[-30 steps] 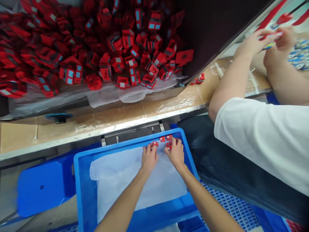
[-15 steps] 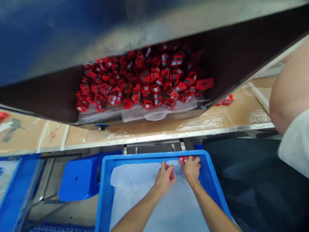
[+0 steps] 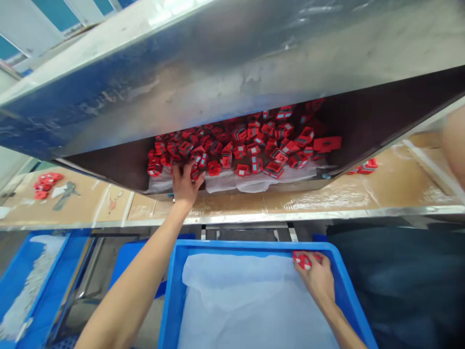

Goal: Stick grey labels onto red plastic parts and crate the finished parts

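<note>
Many small red pieces (image 3: 240, 151) with grey and light-blue faces are heaped on white sheeting inside a dark, metal-topped housing. My left hand (image 3: 186, 183) reaches to the front left edge of this heap, fingers spread and touching pieces there. Down in a blue tray (image 3: 254, 245), lined with a white sheet (image 3: 250, 300), my right hand (image 3: 317, 274) is closed on red pieces (image 3: 302, 260) at the far right corner. Its fingers partly cover them, so their exact number is hidden.
The metal housing (image 3: 225, 63) overhangs the bench (image 3: 283, 201). More red parts (image 3: 47, 184) and a grey tool (image 3: 65, 195) lie at the bench's left. A blue stool (image 3: 127, 257) and another blue tray (image 3: 60, 271) stand lower left. Dark cloth (image 3: 410, 271) is at the right.
My left hand has left the tray and moved up and left to the heap; the red piece it held is no longer seen in it. My right hand remains at the tray's corner.
</note>
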Demonstrator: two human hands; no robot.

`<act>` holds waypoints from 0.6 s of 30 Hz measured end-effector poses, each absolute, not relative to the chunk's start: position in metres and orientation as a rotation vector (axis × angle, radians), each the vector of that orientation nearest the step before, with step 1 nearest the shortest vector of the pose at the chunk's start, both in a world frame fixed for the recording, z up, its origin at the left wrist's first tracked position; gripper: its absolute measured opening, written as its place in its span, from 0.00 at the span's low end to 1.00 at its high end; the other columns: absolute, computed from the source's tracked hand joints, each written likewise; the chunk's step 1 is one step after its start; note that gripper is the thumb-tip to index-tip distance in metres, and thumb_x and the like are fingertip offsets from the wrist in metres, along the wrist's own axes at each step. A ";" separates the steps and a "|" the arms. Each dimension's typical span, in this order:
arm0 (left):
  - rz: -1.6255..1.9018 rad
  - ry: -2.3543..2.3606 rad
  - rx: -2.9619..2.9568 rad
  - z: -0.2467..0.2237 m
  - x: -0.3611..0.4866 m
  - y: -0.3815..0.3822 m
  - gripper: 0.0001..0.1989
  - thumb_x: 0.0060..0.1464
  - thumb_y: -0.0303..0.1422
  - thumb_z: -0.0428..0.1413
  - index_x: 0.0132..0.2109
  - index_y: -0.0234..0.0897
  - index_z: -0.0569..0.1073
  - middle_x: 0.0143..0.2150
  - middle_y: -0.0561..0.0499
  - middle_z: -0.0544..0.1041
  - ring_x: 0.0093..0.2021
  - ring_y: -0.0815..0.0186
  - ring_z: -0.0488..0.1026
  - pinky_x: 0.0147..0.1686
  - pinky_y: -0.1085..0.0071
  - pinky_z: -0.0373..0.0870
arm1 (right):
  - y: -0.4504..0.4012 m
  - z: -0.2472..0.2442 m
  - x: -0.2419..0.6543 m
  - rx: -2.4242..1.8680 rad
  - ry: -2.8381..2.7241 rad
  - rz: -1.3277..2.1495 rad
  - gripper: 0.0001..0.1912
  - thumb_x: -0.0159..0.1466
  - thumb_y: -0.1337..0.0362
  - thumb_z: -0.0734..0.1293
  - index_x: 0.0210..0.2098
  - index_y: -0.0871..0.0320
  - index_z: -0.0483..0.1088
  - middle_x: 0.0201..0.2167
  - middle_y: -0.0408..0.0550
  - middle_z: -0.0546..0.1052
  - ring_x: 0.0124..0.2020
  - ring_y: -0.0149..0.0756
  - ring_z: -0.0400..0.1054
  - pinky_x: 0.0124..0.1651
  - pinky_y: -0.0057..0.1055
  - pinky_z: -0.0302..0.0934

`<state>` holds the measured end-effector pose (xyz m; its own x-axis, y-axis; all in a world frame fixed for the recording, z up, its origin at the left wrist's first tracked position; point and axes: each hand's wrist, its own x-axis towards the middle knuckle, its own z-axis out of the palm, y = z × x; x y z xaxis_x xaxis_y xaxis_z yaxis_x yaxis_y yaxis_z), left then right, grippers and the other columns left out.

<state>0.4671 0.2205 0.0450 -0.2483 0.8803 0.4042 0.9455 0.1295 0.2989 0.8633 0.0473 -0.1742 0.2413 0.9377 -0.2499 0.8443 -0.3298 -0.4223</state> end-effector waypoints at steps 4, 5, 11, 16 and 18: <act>-0.471 -2.324 -1.732 0.054 0.478 0.231 0.26 0.62 0.46 0.55 0.65 0.43 0.71 0.65 0.33 0.64 0.65 0.34 0.61 0.62 0.38 0.58 | 0.016 -0.136 0.875 -2.072 -1.549 0.544 0.32 0.59 0.37 0.62 0.43 0.60 0.76 0.53 0.60 0.69 0.53 0.57 0.69 0.55 0.50 0.67; -0.456 -2.352 -1.675 0.057 0.480 0.231 0.27 0.64 0.46 0.52 0.66 0.44 0.69 0.66 0.32 0.63 0.65 0.33 0.61 0.61 0.37 0.57 | 0.011 -0.122 0.876 -2.057 -1.521 0.506 0.33 0.58 0.35 0.63 0.42 0.59 0.75 0.53 0.60 0.70 0.53 0.57 0.70 0.55 0.51 0.66; -0.589 -2.486 -1.406 0.062 0.476 0.254 0.26 0.69 0.41 0.44 0.67 0.34 0.66 0.66 0.27 0.64 0.67 0.35 0.60 0.63 0.37 0.53 | 0.021 -0.029 0.855 -1.907 -1.495 0.350 0.29 0.58 0.37 0.67 0.40 0.57 0.75 0.54 0.58 0.72 0.49 0.55 0.72 0.53 0.52 0.68; -0.827 -2.269 -1.697 0.064 0.479 0.234 0.27 0.69 0.41 0.46 0.69 0.32 0.62 0.71 0.28 0.56 0.72 0.41 0.52 0.68 0.38 0.45 | 0.114 0.052 0.793 -1.554 -1.721 0.283 0.21 0.62 0.45 0.69 0.45 0.54 0.75 0.57 0.59 0.69 0.58 0.55 0.68 0.60 0.54 0.64; -1.027 -2.183 -1.766 0.064 0.490 0.189 0.25 0.69 0.39 0.44 0.68 0.35 0.61 0.71 0.32 0.56 0.72 0.46 0.53 0.69 0.40 0.48 | 0.171 0.080 0.752 -1.439 -1.870 0.294 0.22 0.63 0.47 0.68 0.50 0.54 0.75 0.59 0.58 0.66 0.60 0.54 0.66 0.62 0.53 0.63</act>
